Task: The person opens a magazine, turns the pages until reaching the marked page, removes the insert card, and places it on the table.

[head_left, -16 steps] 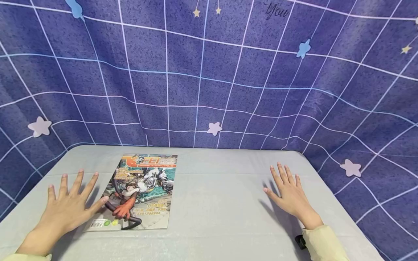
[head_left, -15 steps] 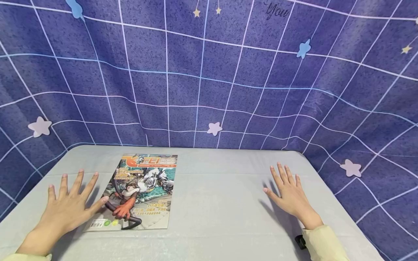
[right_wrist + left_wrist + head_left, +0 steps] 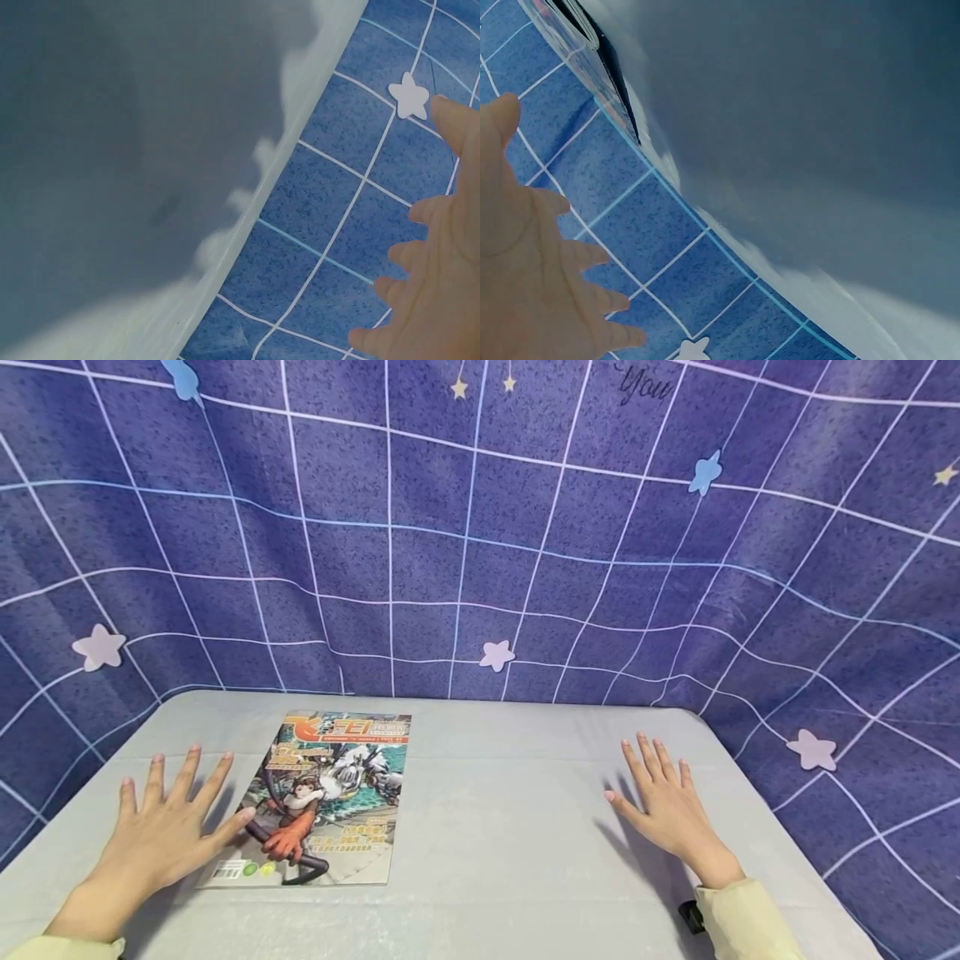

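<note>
Staying spread, hands [image 3: 160,842] [image 3: 667,810] flank magazine [image 3: 333,806]; view shifts slightly.

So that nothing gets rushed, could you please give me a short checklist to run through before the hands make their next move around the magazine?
1. Magazine lying flat, front side up, on the table: ok.
2. Left hand free: ok, fingers spread, holding nothing.
3. Right hand free: ok, also spread and holding nothing.
4. Left hand off the magazine: ok; the thumb overlaps its edge in the head view, but the left wrist view shows a gap.
5. Both hands close to the magazine: not ok; the right hand is well off to its right.
6. Condition of the inside pages: cannot tell, the magazine is closed.
</note>
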A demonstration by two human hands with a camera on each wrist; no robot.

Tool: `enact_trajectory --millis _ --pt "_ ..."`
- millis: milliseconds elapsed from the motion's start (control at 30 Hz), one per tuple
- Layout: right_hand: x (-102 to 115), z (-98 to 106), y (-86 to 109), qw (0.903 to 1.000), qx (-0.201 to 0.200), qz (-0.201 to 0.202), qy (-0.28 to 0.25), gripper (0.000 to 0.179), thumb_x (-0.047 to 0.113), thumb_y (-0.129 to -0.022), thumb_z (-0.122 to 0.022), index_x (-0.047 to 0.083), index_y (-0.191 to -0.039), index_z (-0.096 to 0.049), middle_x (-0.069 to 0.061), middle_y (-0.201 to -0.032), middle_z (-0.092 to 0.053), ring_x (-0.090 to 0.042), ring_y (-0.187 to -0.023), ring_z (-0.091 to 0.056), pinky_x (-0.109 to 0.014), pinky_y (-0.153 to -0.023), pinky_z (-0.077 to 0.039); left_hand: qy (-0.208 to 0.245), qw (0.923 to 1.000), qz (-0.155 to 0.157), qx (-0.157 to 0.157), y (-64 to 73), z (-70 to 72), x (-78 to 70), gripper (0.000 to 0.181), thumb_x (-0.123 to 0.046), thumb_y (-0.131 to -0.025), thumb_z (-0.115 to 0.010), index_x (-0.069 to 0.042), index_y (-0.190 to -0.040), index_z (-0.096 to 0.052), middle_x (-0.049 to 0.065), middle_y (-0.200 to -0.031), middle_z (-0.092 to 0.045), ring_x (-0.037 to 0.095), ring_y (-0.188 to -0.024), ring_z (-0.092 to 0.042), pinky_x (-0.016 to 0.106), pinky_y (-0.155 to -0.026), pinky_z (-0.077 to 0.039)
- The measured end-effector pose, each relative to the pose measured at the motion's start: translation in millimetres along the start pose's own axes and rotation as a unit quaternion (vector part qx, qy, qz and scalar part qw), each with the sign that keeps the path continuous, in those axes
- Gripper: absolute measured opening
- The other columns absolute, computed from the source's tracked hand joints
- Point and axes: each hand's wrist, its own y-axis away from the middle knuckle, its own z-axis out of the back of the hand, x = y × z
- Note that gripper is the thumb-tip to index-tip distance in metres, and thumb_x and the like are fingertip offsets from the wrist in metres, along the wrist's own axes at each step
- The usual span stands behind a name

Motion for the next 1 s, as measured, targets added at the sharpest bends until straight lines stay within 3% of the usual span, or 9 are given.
enact_trajectory --millis 267,667,1000 --pt "7 -2 -5.8 0.9997 -0.013 0.018 -0.003 0.078 0.054 -0.086 -0.051 0.013 -0.146 -0.022 -0.015 -0.152 -0.018 -0.034 -0.140 -0.011 -0.064 -0.107 -0.010 -0.001 1.0000 -0.006 -0.003 0.1 1.3 -1.8 0.083 -0.060 -0.087 -0.043 -0.025 -0.147 0.001 0.021 -0.151 0.007 0.052 -0.131 0.016 0.070 -0.098 0.013" --pt "30 -6 -16.0 0.9977 -0.015 0.066 0.000 0.075 0.051 -0.085 -0.054 0.011 -0.144 -0.028 -0.014 -0.149 -0.027 -0.035 -0.137 -0.023 -0.060 -0.109 -0.012 -0.007 0.9995 -0.024 -0.020 -3.3 -1.5 -3.5 0.083 -0.060 -0.085 -0.046 -0.026 -0.148 -0.002 0.025 -0.149 -0.014 0.054 -0.132 0.006 0.072 -0.098 0.007" --pt "49 -14 -24.9 0.9917 -0.035 0.123 0.013 0.069 0.047 -0.085 -0.056 0.007 -0.139 -0.038 -0.015 -0.140 -0.042 -0.033 -0.130 -0.037 -0.057 -0.107 -0.021 -0.008 0.9981 -0.049 -0.037 -4.9 -0.9 -10.3 0.084 -0.060 -0.083 -0.049 -0.027 -0.148 -0.007 0.022 -0.150 -0.016 0.055 -0.132 -0.007 0.072 -0.099 0.000"
